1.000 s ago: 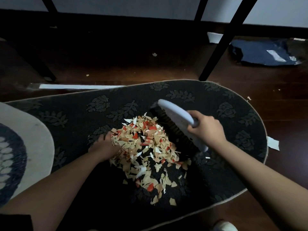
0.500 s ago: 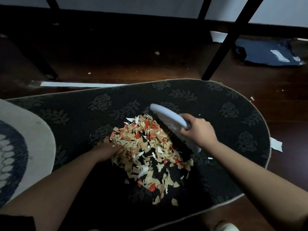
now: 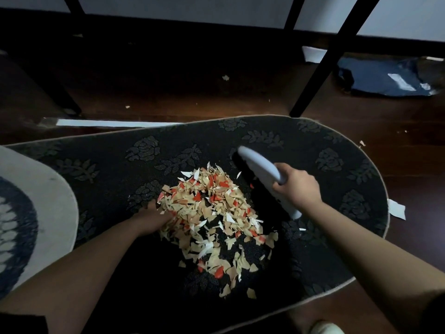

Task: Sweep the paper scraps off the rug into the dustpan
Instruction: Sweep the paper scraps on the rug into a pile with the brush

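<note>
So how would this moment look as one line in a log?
stage: sweeping | right hand: grips brush | left hand: at scrap pile edge | rug: scraps remain | dustpan: unseen

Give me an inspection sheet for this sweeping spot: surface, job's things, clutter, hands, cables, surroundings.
Surface: dark floral rug on wooden floor.
Job's things: paper scraps heaped mid-rug; brush right of heap; dustpan not made out.
Clutter: stray scraps on floor; white paper piece off rug's right edge.
Hands: right hand grips brush; left hand at heap's left edge, fingers partly buried.
Cables: nothing seen.
Surroundings: black furniture legs, blue bag, pale rug at left.
</note>
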The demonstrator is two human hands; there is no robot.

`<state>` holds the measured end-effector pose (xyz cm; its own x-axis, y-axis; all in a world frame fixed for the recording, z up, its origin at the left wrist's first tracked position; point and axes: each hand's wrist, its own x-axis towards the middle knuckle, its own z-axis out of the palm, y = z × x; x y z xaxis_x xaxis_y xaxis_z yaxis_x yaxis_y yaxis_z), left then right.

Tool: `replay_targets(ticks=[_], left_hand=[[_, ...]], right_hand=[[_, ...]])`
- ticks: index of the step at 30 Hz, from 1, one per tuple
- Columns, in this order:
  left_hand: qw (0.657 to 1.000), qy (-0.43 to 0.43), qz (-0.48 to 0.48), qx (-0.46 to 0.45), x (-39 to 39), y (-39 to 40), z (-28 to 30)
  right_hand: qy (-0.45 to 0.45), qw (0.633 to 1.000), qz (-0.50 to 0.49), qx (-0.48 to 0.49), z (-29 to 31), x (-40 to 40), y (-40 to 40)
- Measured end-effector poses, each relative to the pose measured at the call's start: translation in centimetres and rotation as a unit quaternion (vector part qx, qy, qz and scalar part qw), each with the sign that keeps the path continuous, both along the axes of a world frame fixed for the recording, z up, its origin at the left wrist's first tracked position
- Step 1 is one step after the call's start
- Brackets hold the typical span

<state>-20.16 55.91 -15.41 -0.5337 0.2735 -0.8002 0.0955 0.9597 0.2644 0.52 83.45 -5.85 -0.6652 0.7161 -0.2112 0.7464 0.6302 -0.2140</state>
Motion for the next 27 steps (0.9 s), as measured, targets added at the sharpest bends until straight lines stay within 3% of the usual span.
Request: replay_targets(ticks=[6,10,15,19,23,27], left_hand=[[1.0,0.015,0.0,0.002,0.3,0.1,0.1],[1.0,0.027,-0.005,0.002,0.6,0.4,0.5],[1.0,0.023,-0.015,0.006,0.9,0.8,0.6],[0.999,0.027,-0.025,-0.005,0.9,1.2,0.7],[1.0,0.018,-0.02,0.006,1.0,1.5,0.9],[1.0,0.02,-0.015,-0.004,0.8,1.3,0.9]], right_hand=[[0.049,0.998,0.008,-0.036,0.9,1.3,-0.6],[0.061,0.997,0.009,0.054,2.0,1.8,1.0],[0.001,0.998,-0.032,0.05,0.6,1.8,1.5],[-0.023,0.999,0.022,0.005,-0.5,1.5,-1.2],[0.034,0.999,0.016,-0.005,0.5,1.8,-1.0],[0.066,0.997,-0.01,0.045,2.0,2.1,1.1]])
